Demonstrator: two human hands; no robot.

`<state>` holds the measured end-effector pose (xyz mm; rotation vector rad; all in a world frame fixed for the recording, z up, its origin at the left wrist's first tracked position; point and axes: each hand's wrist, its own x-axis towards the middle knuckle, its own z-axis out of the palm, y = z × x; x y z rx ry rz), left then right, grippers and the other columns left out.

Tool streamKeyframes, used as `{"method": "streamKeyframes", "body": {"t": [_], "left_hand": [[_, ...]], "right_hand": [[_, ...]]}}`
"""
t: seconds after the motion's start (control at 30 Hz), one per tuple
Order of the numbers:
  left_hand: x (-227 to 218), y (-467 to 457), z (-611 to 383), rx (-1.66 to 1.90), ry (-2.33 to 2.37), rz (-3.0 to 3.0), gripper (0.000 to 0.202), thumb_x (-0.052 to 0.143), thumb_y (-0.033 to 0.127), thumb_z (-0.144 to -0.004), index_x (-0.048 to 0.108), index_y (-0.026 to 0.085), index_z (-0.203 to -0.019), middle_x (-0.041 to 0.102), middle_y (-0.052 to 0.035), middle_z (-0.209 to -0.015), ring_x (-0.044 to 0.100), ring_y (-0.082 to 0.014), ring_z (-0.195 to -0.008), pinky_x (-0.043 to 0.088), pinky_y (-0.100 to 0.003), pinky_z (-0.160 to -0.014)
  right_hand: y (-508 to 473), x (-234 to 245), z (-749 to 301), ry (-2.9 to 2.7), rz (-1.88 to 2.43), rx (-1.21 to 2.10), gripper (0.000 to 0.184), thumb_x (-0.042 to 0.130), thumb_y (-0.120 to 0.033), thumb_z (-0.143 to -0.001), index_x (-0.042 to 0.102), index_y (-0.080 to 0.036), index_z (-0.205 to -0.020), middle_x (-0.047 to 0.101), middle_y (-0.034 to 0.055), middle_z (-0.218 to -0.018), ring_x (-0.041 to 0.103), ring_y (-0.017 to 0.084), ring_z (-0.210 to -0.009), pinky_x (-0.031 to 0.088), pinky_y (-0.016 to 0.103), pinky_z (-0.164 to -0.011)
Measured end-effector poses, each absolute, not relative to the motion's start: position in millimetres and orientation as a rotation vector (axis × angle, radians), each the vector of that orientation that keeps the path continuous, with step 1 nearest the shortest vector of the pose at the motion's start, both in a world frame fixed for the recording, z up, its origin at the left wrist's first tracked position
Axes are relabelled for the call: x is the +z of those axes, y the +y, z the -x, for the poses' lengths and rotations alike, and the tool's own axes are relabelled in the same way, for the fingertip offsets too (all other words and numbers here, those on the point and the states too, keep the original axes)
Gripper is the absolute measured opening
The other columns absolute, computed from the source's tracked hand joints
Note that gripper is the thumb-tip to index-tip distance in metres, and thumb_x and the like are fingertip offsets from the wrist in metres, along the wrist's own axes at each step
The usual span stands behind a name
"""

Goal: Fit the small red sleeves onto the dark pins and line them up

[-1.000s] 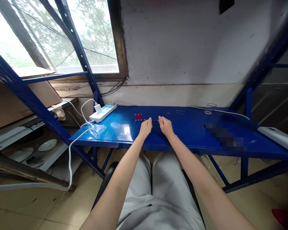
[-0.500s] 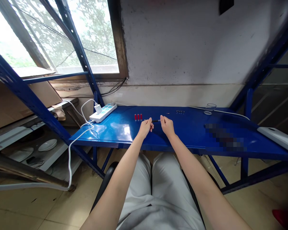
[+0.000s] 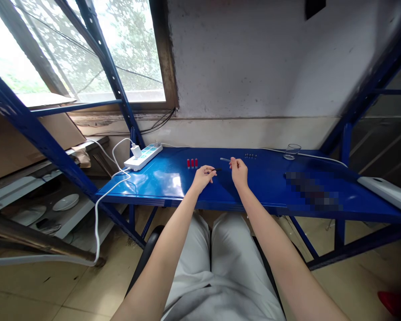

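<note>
My left hand (image 3: pixel 203 177) is above the blue table (image 3: pixel 160 178), its fingers closed on a slim black rod-like piece (image 3: pixel 218 169) that points right. My right hand (image 3: pixel 238 172) pinches a thin, pale, see-through-looking stick (image 3: pixel 225 159), whose free end points left. A gap separates the two pieces, and their exact kind is too small to tell. Behind my left hand stand three small red cylinders (image 3: pixel 192 163) with pale lower ends, in a row. Beyond my right hand lie several tiny metal pieces (image 3: pixel 250 156), also lined up.
A white power strip (image 3: pixel 143 157) with a plugged-in charger sits at the table's left end. A clear glass (image 3: pixel 292 151) stands at the back right, near a white cable. A blurred dark item (image 3: pixel 312 191) and a white device (image 3: pixel 387 192) lie further right.
The black piece and the pale stick have come apart. My right hand has moved a little right and its stick now shows more fully; my left hand has barely shifted.
</note>
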<state>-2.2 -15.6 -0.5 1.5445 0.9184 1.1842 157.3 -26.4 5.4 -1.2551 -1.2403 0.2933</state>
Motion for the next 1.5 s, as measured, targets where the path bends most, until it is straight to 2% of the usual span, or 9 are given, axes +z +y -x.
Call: {"method": "streamKeyframes", "body": {"t": [0.13, 0.3, 0.6, 0.83, 1.03, 1.2, 1.5], "left_hand": [[-0.6, -14.9, 1.2, 1.146, 0.889, -1.527, 0.029, 0.067, 0.031, -0.069, 0.059, 0.012, -0.089, 0.064, -0.0032, -0.072, 0.050, -0.0048, -0.043, 0.035, -0.018, -0.041], [0.2, -12.9, 2.8, 1.233, 0.887, -1.442, 0.031, 0.064, 0.037, -0.071, 0.059, 0.011, -0.088, 0.063, -0.0037, -0.071, 0.048, -0.0047, -0.042, 0.033, -0.018, -0.039], [1.3, -13.8, 4.0, 1.322, 0.927, -1.504, 0.034, 0.059, 0.041, -0.074, 0.064, 0.014, -0.094, 0.055, 0.0018, -0.058, 0.046, -0.0055, -0.044, 0.034, -0.019, -0.043], [2.6, -15.3, 3.5, 1.315, 0.861, -1.559, 0.026, 0.059, 0.036, -0.075, 0.063, 0.015, -0.089, 0.056, 0.0011, -0.067, 0.045, -0.0037, -0.044, 0.037, -0.019, -0.046], [-0.7, -12.3, 2.9, 1.416, 1.002, -1.591, 0.035, 0.052, 0.035, -0.081, 0.053, 0.019, -0.112, 0.057, 0.0000, -0.080, 0.048, -0.0039, -0.046, 0.041, -0.019, -0.049], [-2.3, -15.3, 3.3, 1.368, 1.090, -1.697, 0.023, 0.048, 0.030, -0.083, 0.058, 0.019, -0.100, 0.059, -0.0004, -0.074, 0.047, -0.0057, -0.048, 0.039, -0.019, -0.050], [-0.5, -16.0, 4.8, 1.436, 1.200, -1.690, 0.019, 0.043, 0.027, -0.084, 0.057, 0.019, -0.095, 0.058, 0.0000, -0.067, 0.050, -0.0086, -0.053, 0.039, -0.020, -0.054]], "right_hand": [[-19.0, 1.1, -153.6, -1.457, 1.180, 0.390, 0.046, 0.042, -0.063, -0.078, 0.053, -0.019, -0.068, 0.056, 0.0030, -0.071, 0.051, 0.015, -0.067, 0.040, 0.027, -0.064], [-21.2, 2.5, -148.0, -1.600, 1.210, 0.673, 0.047, 0.049, -0.065, -0.071, 0.054, -0.018, -0.071, 0.054, -0.0003, -0.058, 0.050, 0.013, -0.056, 0.040, 0.027, -0.058], [-24.3, 3.9, -145.0, -1.657, 1.073, 0.866, 0.046, 0.061, -0.060, -0.062, 0.060, -0.016, -0.076, 0.060, 0.0022, -0.068, 0.049, 0.012, -0.058, 0.040, 0.027, -0.056], [-15.4, -7.1, -147.1, -1.738, 1.032, 0.819, 0.038, 0.063, -0.053, -0.064, 0.055, -0.017, -0.067, 0.054, -0.0008, -0.060, 0.047, 0.011, -0.054, 0.039, 0.026, -0.055], [13.7, -2.1, -166.8, -1.488, 1.189, 0.605, 0.037, 0.061, -0.053, -0.064, 0.053, -0.017, -0.065, 0.056, 0.0017, -0.061, 0.050, 0.013, -0.057, 0.040, 0.026, -0.055], [44.0, -2.5, -195.2, -1.474, 1.488, 0.345, 0.026, 0.058, -0.042, -0.068, 0.054, -0.017, -0.064, 0.057, 0.0034, -0.061, 0.049, 0.015, -0.056, 0.037, 0.027, -0.055], [69.4, -13.1, -203.1, -1.601, 1.703, 0.259, 0.016, 0.059, -0.033, -0.070, 0.057, -0.018, -0.065, 0.058, 0.0028, -0.062, 0.048, 0.012, -0.052, 0.033, 0.025, -0.049]]}}
